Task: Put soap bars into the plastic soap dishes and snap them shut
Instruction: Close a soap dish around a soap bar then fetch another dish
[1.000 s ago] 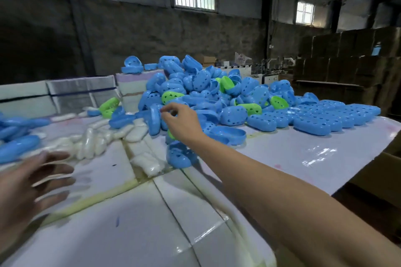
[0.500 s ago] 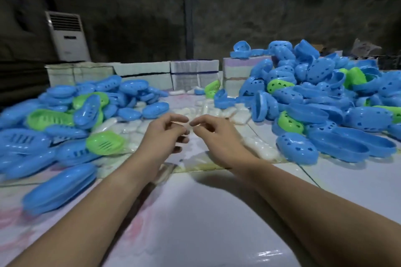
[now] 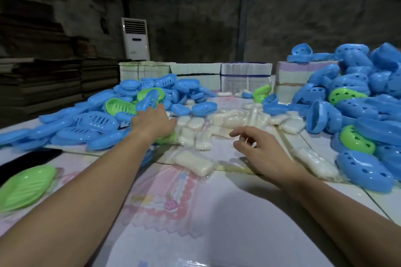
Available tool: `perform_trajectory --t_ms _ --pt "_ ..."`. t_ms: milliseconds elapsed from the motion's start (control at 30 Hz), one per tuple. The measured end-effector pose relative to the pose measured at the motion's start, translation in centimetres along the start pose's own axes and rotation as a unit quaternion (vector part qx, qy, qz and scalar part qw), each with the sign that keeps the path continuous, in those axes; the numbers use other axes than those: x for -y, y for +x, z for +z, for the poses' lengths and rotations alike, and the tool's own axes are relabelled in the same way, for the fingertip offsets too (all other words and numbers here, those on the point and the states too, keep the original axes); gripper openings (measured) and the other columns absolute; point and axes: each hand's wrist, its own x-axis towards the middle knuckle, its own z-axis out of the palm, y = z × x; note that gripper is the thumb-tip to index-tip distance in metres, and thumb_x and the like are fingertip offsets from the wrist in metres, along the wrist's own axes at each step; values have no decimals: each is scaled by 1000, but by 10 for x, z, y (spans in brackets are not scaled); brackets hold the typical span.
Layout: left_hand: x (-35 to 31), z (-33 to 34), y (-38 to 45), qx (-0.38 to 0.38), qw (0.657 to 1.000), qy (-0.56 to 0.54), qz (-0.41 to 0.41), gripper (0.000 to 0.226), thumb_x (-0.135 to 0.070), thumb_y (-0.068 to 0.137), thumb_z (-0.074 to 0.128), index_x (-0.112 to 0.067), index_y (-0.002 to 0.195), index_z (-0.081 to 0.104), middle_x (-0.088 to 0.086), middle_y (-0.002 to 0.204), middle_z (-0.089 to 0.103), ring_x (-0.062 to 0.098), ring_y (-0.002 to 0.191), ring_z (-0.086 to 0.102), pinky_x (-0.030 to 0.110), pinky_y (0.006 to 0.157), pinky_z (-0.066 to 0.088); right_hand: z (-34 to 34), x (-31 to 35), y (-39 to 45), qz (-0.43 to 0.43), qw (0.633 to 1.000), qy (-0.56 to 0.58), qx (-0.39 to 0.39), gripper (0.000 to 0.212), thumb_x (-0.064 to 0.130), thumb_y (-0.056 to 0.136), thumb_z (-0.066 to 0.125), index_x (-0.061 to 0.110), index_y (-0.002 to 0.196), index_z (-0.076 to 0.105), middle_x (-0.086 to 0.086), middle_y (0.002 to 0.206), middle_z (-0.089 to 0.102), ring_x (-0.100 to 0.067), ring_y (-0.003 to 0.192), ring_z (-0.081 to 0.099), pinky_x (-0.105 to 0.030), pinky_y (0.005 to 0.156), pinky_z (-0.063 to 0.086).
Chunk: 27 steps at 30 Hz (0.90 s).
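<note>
Wrapped white soap bars (image 3: 219, 122) lie heaped in the middle of the table, and one single bar (image 3: 195, 163) lies nearer to me. A pile of blue and green plastic soap dishes (image 3: 97, 119) fills the left side. A second, taller pile of dishes (image 3: 358, 104) stands on the right. My left hand (image 3: 154, 123) reaches out over the edge of the left pile, palm down, with a green dish (image 3: 168, 137) just under it. I cannot see whether its fingers hold anything. My right hand (image 3: 260, 149) hovers over the table beside the soap with its fingers loosely curled, holding nothing.
A green dish half (image 3: 23, 186) and a black phone (image 3: 28, 158) lie at the near left. Bundled white boxes (image 3: 245, 75) line the table's far edge. Behind them stands a white air conditioner (image 3: 135, 38), with stacked cardboard (image 3: 43, 75) at the left.
The view has swung to the left. My hands, close together in front of me half a second ago, have parted. The left one went out to the left pile.
</note>
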Motion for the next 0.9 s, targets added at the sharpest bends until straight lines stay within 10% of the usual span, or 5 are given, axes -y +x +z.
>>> perform_trajectory --t_ms 167,400,533,733,900 --pt "21 0 14 122 989 -66 -43 101 -75 85 56 -22 160 15 12 161 33 38 144 37 49 114 36 1 -2 1 1 1000 -2 3 22 20 87 63 40 94 68 15 80 61 -11 73 55 -48 81 56" --pt "-13 -9 -7 -67 967 -243 38 48 -11 85 64 -24 130 50 5 97 58 31 97 58 39 73 50 -3 -3 1 8 1000 -7 -8 23 18 86 63 38 96 69 19 81 60 -8 74 55 -47 80 56" --pt "-53 -13 -28 3 835 -549 31 19 -5 91 63 -23 97 64 3 91 65 25 87 61 31 69 48 -7 -4 3 24 999 -41 -27 24 18 87 62 41 92 66 15 79 59 -8 77 54 -37 80 52" --pt "-98 -1 -65 195 471 -856 -87 32 -10 104 51 -12 136 53 16 102 63 29 78 65 43 48 60 -32 -4 5 66 952 -295 -50 34 29 87 58 31 121 65 3 107 60 -21 105 51 -36 87 44" --pt "-97 -2 -85 295 391 -866 -95 32 -35 104 54 -6 113 64 18 77 74 34 69 73 52 58 59 -76 0 4 234 878 -418 3 56 42 85 57 34 139 46 -7 142 44 -36 125 46 -46 97 41"
